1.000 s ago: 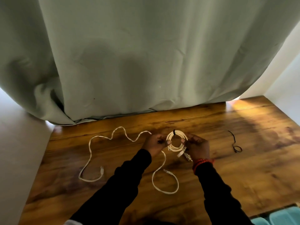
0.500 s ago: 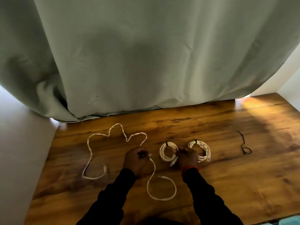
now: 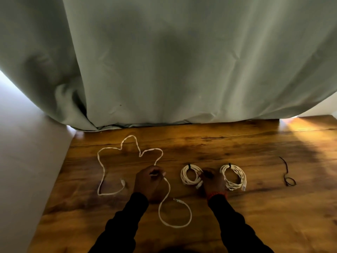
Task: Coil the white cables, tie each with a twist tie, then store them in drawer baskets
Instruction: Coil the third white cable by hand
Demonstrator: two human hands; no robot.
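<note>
Left hand [image 3: 148, 181] of mine pinches the loose white cable [image 3: 111, 157] partway along — fingers curled on it — while the rest sprawls over the wooden bench [image 3: 255, 216] in open loops. Right hand [image 3: 212, 181] rests between two coiled cables, fingertips touching the left coil [image 3: 189, 175]; whether it grips, I cannot tell. Just beside it lies the right coil [image 3: 234, 177], each tied with a dark tie. A spare twist tie [image 3: 288, 173] sits well apart, right — green curtain [image 3: 182, 61] behind.

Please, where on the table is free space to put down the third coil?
Bare wood lies between the right coil and the loose twist tie, and along the curtain. Around the uncoiled cable it is crowded.
</note>
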